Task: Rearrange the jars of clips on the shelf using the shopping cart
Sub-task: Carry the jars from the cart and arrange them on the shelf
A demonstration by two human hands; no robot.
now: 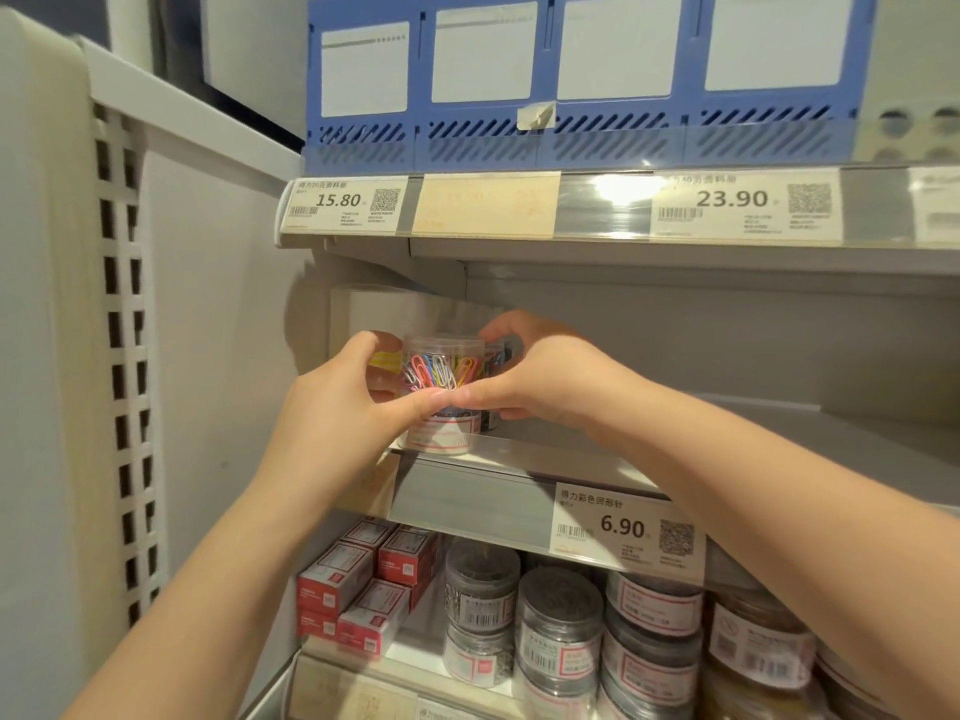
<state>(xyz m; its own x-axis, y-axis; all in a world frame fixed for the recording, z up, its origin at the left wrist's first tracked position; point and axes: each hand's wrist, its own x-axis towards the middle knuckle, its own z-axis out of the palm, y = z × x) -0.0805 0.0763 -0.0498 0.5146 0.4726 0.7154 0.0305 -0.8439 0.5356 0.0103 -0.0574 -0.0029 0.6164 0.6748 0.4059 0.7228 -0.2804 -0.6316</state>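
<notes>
Holding a clear jar of coloured clips [441, 374] between both hands, I have it standing upright at the left end of the middle shelf [519, 452], just behind the shelf's front lip. My left hand [337, 407] wraps the jar's left side with the thumb across the front, and my right hand [540, 376] curls round its right side and back — the two thumbs meet at the jar's front, just above its white label. Both hands are closed on the jar, fingers partly bent around it. Another jar [496, 366] with darker contents sits just behind it to the right, mostly hidden by my right hand. On the shelf below stand red and white boxes [358, 589] at the left and stacked jars of silver clips [558, 631] beside them — a price tag reading 6.90 [623, 527] hangs on the edge above them.
</notes>
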